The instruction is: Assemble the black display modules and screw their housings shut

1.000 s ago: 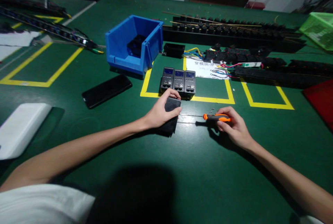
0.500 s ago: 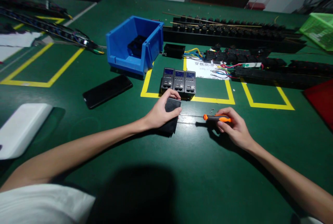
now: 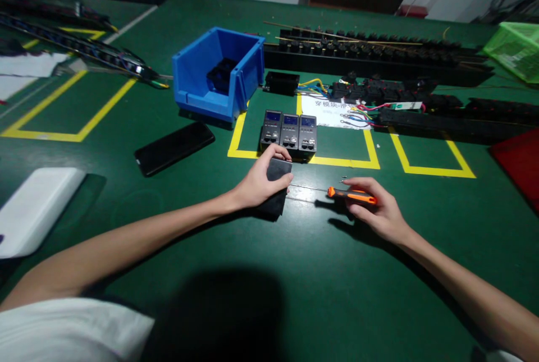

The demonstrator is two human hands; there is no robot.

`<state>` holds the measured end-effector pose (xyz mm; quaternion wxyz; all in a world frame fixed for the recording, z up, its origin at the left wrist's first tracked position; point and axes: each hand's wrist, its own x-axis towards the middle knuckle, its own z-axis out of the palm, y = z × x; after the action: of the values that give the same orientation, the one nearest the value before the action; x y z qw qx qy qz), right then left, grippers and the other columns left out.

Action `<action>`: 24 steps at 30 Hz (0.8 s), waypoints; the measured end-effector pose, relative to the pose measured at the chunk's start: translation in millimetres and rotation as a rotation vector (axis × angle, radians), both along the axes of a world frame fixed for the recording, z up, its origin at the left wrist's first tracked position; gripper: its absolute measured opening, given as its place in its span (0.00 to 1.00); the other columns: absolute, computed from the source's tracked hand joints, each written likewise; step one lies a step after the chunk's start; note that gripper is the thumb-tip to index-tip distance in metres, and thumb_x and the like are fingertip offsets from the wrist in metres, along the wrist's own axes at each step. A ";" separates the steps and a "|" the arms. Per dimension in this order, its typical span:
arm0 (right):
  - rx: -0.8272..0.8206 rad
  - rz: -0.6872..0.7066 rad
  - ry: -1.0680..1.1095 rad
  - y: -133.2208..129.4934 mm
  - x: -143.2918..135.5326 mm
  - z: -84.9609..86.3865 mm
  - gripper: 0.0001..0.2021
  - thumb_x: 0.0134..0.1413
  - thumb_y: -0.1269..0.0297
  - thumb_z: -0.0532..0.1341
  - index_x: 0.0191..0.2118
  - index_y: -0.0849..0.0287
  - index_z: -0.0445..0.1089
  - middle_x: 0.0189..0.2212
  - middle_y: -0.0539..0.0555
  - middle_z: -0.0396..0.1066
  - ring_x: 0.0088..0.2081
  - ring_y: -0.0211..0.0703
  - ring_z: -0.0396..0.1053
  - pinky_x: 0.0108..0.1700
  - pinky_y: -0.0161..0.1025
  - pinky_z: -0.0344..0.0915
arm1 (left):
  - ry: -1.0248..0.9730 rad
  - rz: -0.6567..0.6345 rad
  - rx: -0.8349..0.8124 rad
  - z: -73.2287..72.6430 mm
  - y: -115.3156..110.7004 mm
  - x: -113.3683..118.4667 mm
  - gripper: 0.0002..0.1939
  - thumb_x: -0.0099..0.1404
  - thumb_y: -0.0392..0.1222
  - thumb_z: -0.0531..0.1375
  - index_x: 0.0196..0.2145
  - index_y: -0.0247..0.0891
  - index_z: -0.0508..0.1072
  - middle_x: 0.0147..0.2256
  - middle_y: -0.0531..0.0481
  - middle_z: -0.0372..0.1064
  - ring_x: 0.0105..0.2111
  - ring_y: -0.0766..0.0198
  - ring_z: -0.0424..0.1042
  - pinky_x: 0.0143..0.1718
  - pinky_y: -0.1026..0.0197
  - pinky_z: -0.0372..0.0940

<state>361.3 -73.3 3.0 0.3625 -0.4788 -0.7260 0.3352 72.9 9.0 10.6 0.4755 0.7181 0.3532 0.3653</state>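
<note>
"So, what is being seen from the left?"

"A white object (image 3: 40, 211) and a dark phone (image 3: 174, 149) are lying on the green table (image 3: 357, 294); next, a black box (image 3: 274, 202) is being clamped by the left hand (image 3: 261, 183), thumb across its top."

"And where is the box being held?"

"At the table's surface or just above it, on the near side of three display modules (image 3: 289, 131), its right side being turned towards the right hand (image 3: 381, 210)."

"How is the screwdriver (image 3: 338, 193) being aligned?"

"Crosswise: the shaft is being pointed leftward at that right side, while the handle is being kept nearer the right hand. Tip contact is being hidden."

"Is the handle being gripped?"

"That cannot be told; it is being straddled by a slightly parted thumb and index finger, small metal pieces (image 3: 343, 179) lying just beyond."
</note>
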 end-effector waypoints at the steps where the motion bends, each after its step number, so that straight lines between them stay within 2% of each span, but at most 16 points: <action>1: -0.017 -0.006 -0.001 0.1 0.0 0.1 0.16 0.59 0.65 0.61 0.53 0.53 0.67 0.39 0.54 0.71 0.38 0.44 0.71 0.39 0.41 0.68 | -0.001 0.000 -0.001 0.2 0.1 0.0 0.14 0.61 0.38 0.61 0.44 0.38 0.63 0.43 0.48 0.63 0.43 0.60 0.68 0.43 0.55 0.70; 4: 0.090 -0.007 0.027 2.1 -2.0 1.1 0.08 0.59 0.67 0.60 0.44 0.53 0.72 0.37 0.54 0.70 0.39 0.44 0.70 0.41 0.43 0.67 | 0.002 -0.008 0.004 0.7 0.3 0.3 0.14 0.61 0.38 0.61 0.44 0.39 0.63 0.42 0.48 0.63 0.44 0.60 0.68 0.45 0.54 0.69; 7: 0.199 0.019 0.026 4.7 -5.4 3.3 0.06 0.56 0.70 0.62 0.40 0.54 0.73 0.38 0.54 0.69 0.41 0.45 0.69 0.44 0.45 0.67 | 0.008 -0.018 0.019 1.0 0.2 1.0 0.14 0.62 0.38 0.61 0.44 0.39 0.63 0.42 0.48 0.62 0.45 0.60 0.67 0.47 0.53 0.68; 12: 0.111 0.052 -0.005 3.6 -8.2 5.5 0.08 0.57 0.68 0.62 0.43 0.54 0.71 0.40 0.55 0.71 0.44 0.47 0.70 0.47 0.47 0.68 | 0.018 -0.014 0.063 0.8 0.4 1.0 0.14 0.62 0.38 0.61 0.44 0.38 0.63 0.42 0.48 0.63 0.46 0.59 0.67 0.51 0.52 0.65; 18: 0.005 -0.169 -0.038 1.7 -8.3 3.8 0.08 0.57 0.61 0.63 0.41 0.56 0.71 0.37 0.55 0.74 0.37 0.46 0.73 0.39 0.43 0.71 | -0.050 -0.025 -0.023 -1.1 1.8 0.1 0.15 0.61 0.40 0.62 0.44 0.39 0.64 0.43 0.47 0.64 0.43 0.59 0.69 0.44 0.53 0.69; 21: 0.042 -0.236 -0.089 2.8 -10.5 1.5 0.07 0.55 0.61 0.65 0.38 0.57 0.70 0.35 0.55 0.74 0.36 0.45 0.73 0.39 0.43 0.70 | -0.096 -0.028 -0.060 -4.5 1.8 -1.2 0.16 0.61 0.40 0.62 0.45 0.39 0.64 0.44 0.46 0.64 0.41 0.60 0.69 0.43 0.54 0.69; 24: 0.140 -0.184 -0.224 3.2 -13.1 -0.2 0.07 0.55 0.63 0.64 0.39 0.58 0.69 0.35 0.56 0.72 0.36 0.46 0.71 0.38 0.44 0.68 | -0.131 -0.024 -0.080 -8.6 0.1 -3.1 0.17 0.60 0.40 0.62 0.45 0.39 0.63 0.45 0.45 0.64 0.41 0.61 0.68 0.44 0.53 0.69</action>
<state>348.2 -70.1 2.8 0.3411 -0.5514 -0.7363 0.1938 69.8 9.2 2.0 0.5302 0.6775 0.3268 0.3913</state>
